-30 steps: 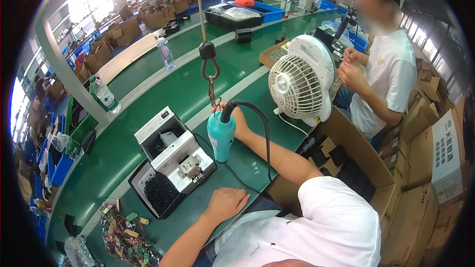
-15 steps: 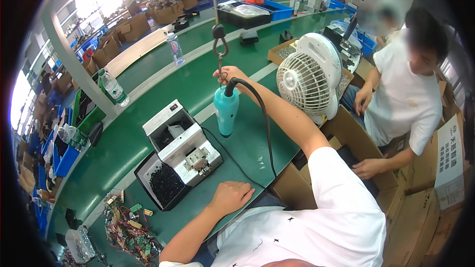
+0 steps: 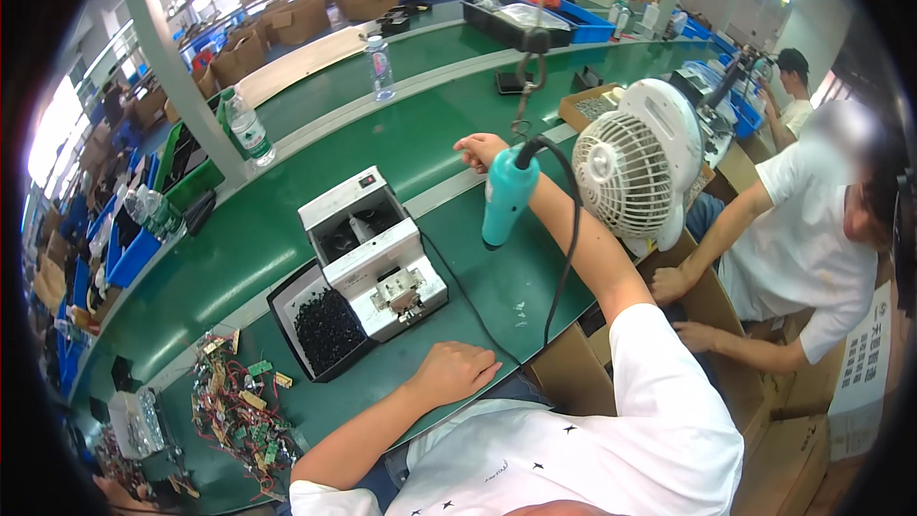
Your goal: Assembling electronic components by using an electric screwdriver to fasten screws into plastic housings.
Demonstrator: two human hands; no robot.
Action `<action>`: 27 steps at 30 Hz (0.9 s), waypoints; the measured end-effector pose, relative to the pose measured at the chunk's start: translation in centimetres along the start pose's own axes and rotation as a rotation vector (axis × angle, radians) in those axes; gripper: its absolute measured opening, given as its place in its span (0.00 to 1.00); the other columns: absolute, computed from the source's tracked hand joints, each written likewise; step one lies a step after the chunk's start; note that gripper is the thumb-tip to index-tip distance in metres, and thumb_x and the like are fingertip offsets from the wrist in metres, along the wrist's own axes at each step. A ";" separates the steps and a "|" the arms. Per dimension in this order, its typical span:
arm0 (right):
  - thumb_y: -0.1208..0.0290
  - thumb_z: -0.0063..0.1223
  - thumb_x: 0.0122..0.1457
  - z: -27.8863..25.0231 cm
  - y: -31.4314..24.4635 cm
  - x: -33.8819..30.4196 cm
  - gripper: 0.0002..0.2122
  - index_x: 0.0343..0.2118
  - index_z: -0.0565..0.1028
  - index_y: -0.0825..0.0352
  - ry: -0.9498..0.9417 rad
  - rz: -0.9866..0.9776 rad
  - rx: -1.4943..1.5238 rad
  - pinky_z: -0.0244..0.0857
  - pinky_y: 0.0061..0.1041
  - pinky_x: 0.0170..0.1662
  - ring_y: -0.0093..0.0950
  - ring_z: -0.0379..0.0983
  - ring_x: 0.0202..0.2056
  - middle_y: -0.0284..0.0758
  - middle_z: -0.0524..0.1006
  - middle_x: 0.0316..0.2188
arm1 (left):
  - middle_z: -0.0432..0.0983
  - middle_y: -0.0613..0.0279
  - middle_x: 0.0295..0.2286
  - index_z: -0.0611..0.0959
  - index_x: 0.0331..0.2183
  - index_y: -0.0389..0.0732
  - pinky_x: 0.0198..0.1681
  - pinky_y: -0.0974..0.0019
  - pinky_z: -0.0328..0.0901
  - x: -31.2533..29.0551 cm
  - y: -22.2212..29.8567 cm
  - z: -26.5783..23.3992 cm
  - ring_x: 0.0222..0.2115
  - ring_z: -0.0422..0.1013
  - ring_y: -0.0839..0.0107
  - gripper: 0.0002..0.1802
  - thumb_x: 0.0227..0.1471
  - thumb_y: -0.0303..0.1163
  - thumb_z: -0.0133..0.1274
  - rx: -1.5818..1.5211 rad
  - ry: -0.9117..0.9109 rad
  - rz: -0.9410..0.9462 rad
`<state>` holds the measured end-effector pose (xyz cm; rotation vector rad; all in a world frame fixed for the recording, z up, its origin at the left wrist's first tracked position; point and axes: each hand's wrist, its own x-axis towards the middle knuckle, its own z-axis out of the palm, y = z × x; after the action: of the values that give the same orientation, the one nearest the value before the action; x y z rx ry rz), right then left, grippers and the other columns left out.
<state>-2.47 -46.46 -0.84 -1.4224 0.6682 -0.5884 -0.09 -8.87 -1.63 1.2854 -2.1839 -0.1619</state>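
My left hand (image 3: 457, 371) rests on the near edge of the green worktop, fingers lying flat, holding nothing. Above the worktop hangs a teal electric screwdriver (image 3: 509, 193) with a black cable, tilted, on a wire and metal hook (image 3: 531, 67). My right arm reaches out behind it. Beyond and left of the screwdriver's top is my right hand (image 3: 480, 150), its fingers loosely parted with nothing seen in them. Between my hands and the left side stands a white boxy machine (image 3: 374, 258) with a metal fixture on its front. A tray of black small parts (image 3: 328, 330) sits beside it.
A tangle of wired circuit boards (image 3: 244, 406) lies at the left. A white fan (image 3: 635, 164) stands right of my right arm. Plastic bottles (image 3: 380, 69) line the green conveyor. At the right a co-worker (image 3: 793, 239) in a white shirt reaches into cardboard boxes (image 3: 783, 459).
My right hand has come away from the hook and wire, now left of them. The screwdriver hangs more tilted. The view has shifted; the co-worker's hands are lower, by the box.
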 end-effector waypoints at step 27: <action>0.72 0.56 0.47 10.5 -7.5 -0.8 0.07 0.28 0.70 0.66 0.488 -0.997 -0.474 0.58 0.25 0.29 0.25 0.61 0.24 0.31 0.69 0.23 | 0.67 0.69 0.20 0.74 0.19 0.46 0.21 0.73 0.58 -0.8 0.1 -1.1 0.18 0.64 0.70 0.08 0.44 0.32 0.57 0.091 0.166 0.095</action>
<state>4.84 -39.18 6.96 -2.0677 0.4423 -1.6783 0.73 -8.00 -1.04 1.1951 -2.1244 0.0803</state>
